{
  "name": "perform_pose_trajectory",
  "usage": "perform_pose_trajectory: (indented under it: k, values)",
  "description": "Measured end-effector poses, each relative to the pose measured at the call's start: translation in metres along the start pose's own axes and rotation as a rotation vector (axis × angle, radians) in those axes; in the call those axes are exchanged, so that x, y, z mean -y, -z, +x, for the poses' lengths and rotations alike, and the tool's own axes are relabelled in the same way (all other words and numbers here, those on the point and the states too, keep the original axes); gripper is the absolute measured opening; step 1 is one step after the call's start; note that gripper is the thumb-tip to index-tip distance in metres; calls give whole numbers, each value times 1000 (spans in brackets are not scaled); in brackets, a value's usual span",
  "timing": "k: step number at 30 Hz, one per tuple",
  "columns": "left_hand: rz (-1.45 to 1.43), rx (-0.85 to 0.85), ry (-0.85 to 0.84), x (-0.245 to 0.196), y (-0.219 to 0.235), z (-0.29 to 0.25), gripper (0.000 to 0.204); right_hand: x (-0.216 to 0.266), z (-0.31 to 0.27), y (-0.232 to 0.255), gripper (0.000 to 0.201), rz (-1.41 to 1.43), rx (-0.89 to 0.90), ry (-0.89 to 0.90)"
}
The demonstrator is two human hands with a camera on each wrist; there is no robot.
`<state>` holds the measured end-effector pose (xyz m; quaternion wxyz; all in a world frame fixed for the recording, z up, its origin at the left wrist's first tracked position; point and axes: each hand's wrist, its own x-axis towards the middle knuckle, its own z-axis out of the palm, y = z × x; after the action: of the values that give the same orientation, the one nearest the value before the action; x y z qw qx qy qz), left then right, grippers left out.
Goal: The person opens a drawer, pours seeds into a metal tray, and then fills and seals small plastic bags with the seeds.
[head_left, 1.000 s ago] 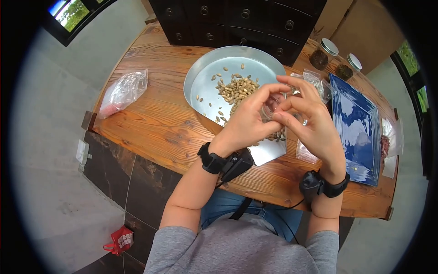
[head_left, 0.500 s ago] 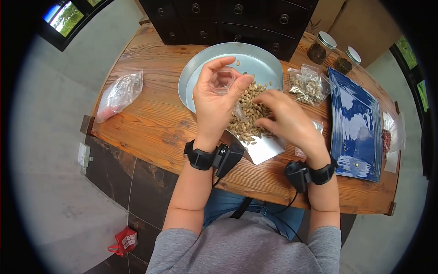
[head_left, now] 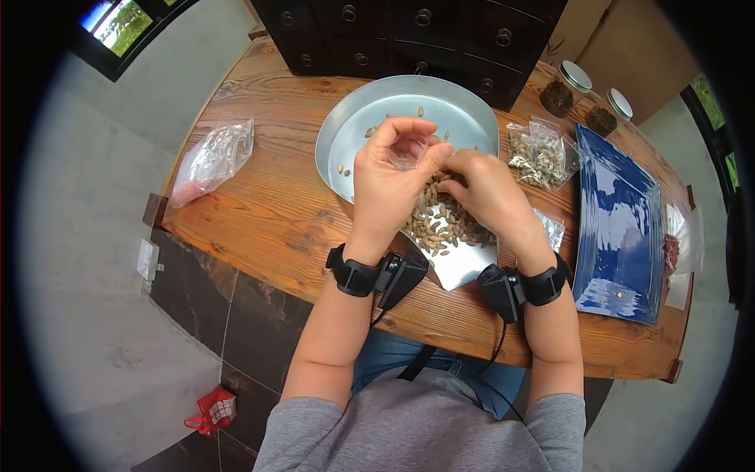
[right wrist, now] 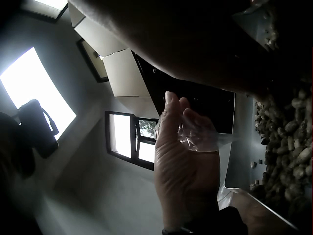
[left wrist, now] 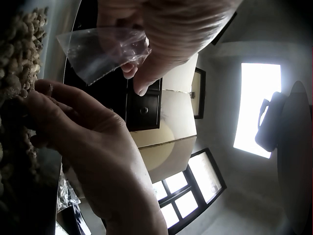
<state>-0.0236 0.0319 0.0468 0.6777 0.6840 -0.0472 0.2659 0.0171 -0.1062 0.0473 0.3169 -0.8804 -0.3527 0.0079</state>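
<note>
My left hand (head_left: 381,185) holds a small clear plastic bag (left wrist: 98,51) by its top, its fingers and thumb curled round the spread mouth above the metal pan. The bag's lower part hangs below that hand. My right hand (head_left: 499,197) is down at the heap of dried brown pods (head_left: 448,228) in the round metal pan (head_left: 334,126). In the left wrist view its thumb and forefinger come together on pods at the heap's edge. The pan has a flat lip toward me, with pods on it.
Filled small bags (head_left: 543,153) lie right of the pan, near a blue rectangular tray (head_left: 617,212). Two lidded jars (head_left: 558,94) stand behind. A larger plastic bag (head_left: 212,161) lies at left. The dark drawer cabinet (head_left: 393,39) stands directly behind the pan.
Both hands were together at the bag, its mouth being spread. They parted, the left keeping the bag, while the right went down to the pods and its fingers drew together.
</note>
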Motion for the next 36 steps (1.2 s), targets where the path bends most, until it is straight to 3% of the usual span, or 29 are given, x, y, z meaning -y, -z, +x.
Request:
perform_pose_trajectory:
  k: [7,10,12,21,25,32,36]
  values:
    - [72,166,116,2,-1,-2,35,-6,7,18,21,199,11,-175]
    - [91,204,178,2,-2,-3,38,-5,11,31,22,441,45,-296]
    - [117,241,220,3,-2,-3,38,4,14,43,23,371,18,-200]
    - [50,326,316,9,-5,-4,42,20,18,57,19,404,119,-155]
    - [-199,355,363,9,-10,-4,48,20,16,53,17,370,186,-149]
    - [-125,357,288,14,-13,-7,57,21,11,54,18,286,122,-47]
    - [-179,364,354,8,-14,-7,61,21,9,52,17,239,97,17]
